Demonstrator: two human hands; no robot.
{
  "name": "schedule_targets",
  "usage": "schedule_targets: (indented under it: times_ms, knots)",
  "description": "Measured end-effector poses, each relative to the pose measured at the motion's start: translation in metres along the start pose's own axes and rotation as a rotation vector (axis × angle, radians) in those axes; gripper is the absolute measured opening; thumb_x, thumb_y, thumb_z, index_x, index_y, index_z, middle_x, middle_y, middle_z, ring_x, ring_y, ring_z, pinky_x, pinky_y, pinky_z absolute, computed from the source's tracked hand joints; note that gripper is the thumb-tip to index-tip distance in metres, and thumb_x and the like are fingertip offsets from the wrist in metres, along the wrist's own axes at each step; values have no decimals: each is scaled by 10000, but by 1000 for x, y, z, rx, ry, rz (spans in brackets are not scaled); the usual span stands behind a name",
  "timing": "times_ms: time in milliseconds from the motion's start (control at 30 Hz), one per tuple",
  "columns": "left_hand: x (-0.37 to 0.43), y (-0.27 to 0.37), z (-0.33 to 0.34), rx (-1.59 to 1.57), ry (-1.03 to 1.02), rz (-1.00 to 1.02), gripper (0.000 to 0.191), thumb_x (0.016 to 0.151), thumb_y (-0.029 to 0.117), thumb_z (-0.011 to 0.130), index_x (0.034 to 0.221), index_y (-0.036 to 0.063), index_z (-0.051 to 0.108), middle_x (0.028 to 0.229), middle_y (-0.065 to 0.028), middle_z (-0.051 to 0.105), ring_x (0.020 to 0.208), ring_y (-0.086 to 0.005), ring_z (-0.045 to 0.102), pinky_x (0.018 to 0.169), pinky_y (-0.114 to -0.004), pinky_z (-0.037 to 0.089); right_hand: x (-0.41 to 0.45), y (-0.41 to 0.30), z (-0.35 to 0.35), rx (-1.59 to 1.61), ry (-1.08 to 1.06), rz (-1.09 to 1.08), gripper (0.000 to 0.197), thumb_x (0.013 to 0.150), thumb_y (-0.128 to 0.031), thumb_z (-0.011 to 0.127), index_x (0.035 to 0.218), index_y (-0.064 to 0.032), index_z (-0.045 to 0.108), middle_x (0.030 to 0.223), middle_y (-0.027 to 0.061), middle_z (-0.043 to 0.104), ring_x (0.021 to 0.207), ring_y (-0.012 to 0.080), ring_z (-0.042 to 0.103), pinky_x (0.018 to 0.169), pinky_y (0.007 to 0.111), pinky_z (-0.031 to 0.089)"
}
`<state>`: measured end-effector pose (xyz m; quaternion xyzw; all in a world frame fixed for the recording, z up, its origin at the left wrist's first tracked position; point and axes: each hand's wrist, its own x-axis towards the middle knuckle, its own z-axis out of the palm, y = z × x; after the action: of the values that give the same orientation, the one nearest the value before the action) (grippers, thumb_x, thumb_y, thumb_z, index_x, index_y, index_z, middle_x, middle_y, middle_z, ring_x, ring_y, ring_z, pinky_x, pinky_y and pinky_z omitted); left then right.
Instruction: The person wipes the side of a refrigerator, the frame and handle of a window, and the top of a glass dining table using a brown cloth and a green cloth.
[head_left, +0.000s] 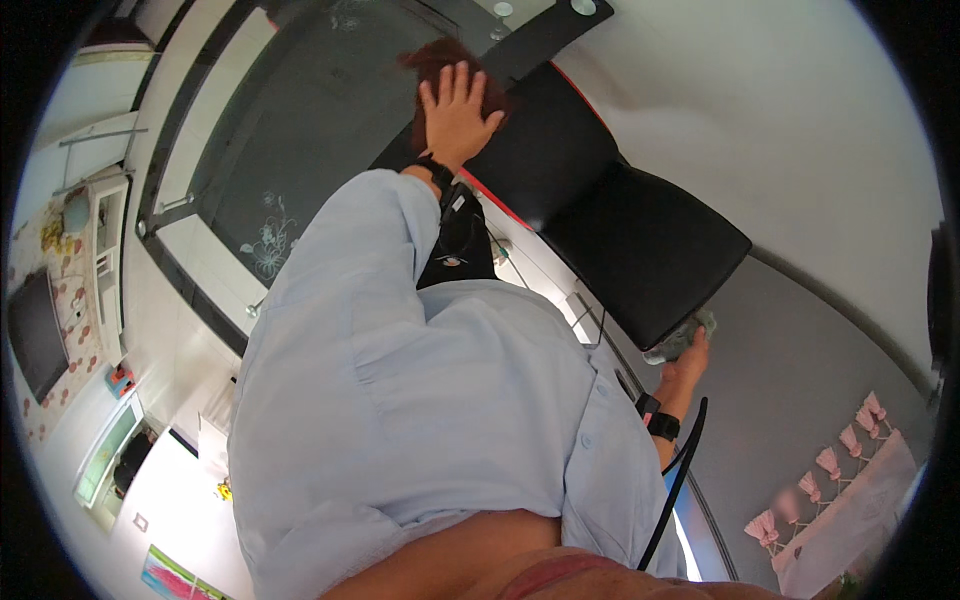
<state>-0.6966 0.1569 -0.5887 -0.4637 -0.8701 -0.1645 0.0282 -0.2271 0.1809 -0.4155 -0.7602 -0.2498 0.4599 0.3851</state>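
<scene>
My left hand (457, 112) lies palm down, fingers spread, over a dark red cloth (439, 64), holding it against a black padded chair (551, 142) with red edging. My right hand (686, 364) holds a bunched grey-green cloth (679, 341) at the lower corner of the chair's other black panel (645, 251). The palm and thumb of my right hand are partly hidden. Both wrists wear black bands. A light blue shirt covers my arms and torso.
A dark glass-topped table (300, 112) with white flower patterns stands beside the chair. A grey surface (810, 337) with a pink tasselled cloth (847, 517) lies at the right. A black strap or cable (679, 480) hangs near my right forearm. A wall-mounted screen (37, 334) is far left.
</scene>
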Motion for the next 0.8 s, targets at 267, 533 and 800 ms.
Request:
schedule_targets:
  times_ms: [267, 533, 800]
  knots:
    - [18, -68, -30, -19, -1, 42, 529, 815, 362, 619, 1274, 133, 492, 1357, -174, 429, 1264, -351, 387, 968, -534, 330, 15, 13, 48, -768, 109, -290, 721, 924, -326, 560, 1450, 7, 196, 1358, 260, 412, 1246, 396, 428, 1049, 449, 342]
    - [13, -227, 48, 792, 207, -590, 647, 813, 469, 551, 1317, 88, 415, 1313, -197, 426, 1190, -398, 411, 895, -532, 370, 5, 5, 59, -1122, 193, -199, 1017, 812, -371, 695, 1479, -28, 8, 1403, 340, 244, 1287, 476, 345, 1067, 510, 314]
    - [140, 16, 23, 189, -123, 183, 632, 857, 336, 562, 1409, 97, 370, 1467, -170, 348, 1355, -368, 290, 1062, -577, 224, -6, -5, 64, -1014, 179, -113, 1014, 806, -348, 709, 1483, -42, 19, 1426, 324, 209, 1316, 487, 295, 1080, 528, 285]
